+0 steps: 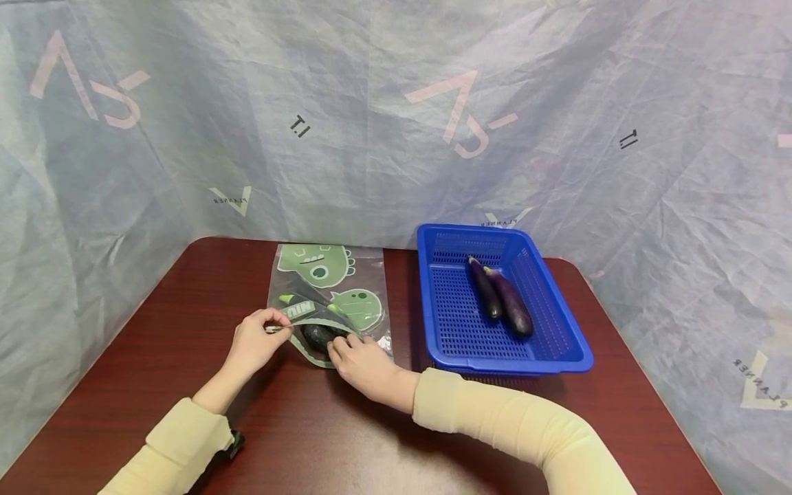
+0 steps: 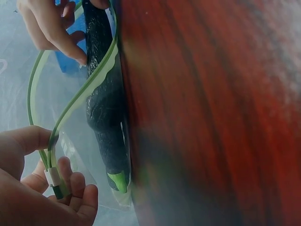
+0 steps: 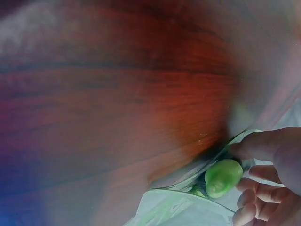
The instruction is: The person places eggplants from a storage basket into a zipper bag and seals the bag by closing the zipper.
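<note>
A clear zip bag (image 1: 371, 265) with green cartoon prints lies on the table, its mouth spread towards me. My left hand (image 1: 256, 340) pinches the left corner of the mouth, beside the white slider (image 2: 53, 177). At the right side of the mouth, my right hand (image 1: 368, 368) grips a long dark vegetable (image 2: 99, 42) with a light green end (image 3: 223, 178). That vegetable lies partly inside the mouth. Deeper in the bag are more dark shapes with green tips (image 1: 286, 299), half hidden by the print and plastic.
A blue plastic basket (image 1: 433, 316) stands to the right of the bag, with two purple eggplants (image 1: 510, 302) in it. The reddish-brown wooden table (image 1: 334, 440) ends at a grey cloth backdrop (image 1: 371, 137) behind and at both sides.
</note>
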A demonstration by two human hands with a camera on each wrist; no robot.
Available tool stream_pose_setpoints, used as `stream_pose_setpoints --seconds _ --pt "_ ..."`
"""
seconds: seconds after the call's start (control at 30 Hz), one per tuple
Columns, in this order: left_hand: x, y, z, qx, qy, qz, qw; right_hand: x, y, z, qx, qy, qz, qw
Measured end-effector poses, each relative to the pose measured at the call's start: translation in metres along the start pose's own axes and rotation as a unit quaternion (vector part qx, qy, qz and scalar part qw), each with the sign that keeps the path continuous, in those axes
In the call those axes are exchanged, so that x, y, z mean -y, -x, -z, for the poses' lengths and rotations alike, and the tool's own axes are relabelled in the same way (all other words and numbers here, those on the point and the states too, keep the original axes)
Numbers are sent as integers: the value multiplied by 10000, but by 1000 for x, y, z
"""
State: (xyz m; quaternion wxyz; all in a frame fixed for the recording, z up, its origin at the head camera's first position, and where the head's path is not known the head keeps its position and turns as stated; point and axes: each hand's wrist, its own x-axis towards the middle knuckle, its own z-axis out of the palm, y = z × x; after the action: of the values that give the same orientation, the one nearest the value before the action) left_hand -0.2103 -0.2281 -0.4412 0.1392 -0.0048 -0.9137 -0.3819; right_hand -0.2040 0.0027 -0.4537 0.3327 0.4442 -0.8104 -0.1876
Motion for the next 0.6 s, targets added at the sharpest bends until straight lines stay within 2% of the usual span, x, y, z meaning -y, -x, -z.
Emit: stream_pose_setpoints --seconds 0.17,0.37,0.6 --pt "0 1 0 -6 8 6 10000 -4 8 2 204 -165 45 9996" --pt "1 1 -1 -22 20 -2 10000 -9 22 7 -59 -421 -97 9990" --pt "2 1 -2 -50 1 14 10000 -15 36 8 -149 -398 -240 9988"
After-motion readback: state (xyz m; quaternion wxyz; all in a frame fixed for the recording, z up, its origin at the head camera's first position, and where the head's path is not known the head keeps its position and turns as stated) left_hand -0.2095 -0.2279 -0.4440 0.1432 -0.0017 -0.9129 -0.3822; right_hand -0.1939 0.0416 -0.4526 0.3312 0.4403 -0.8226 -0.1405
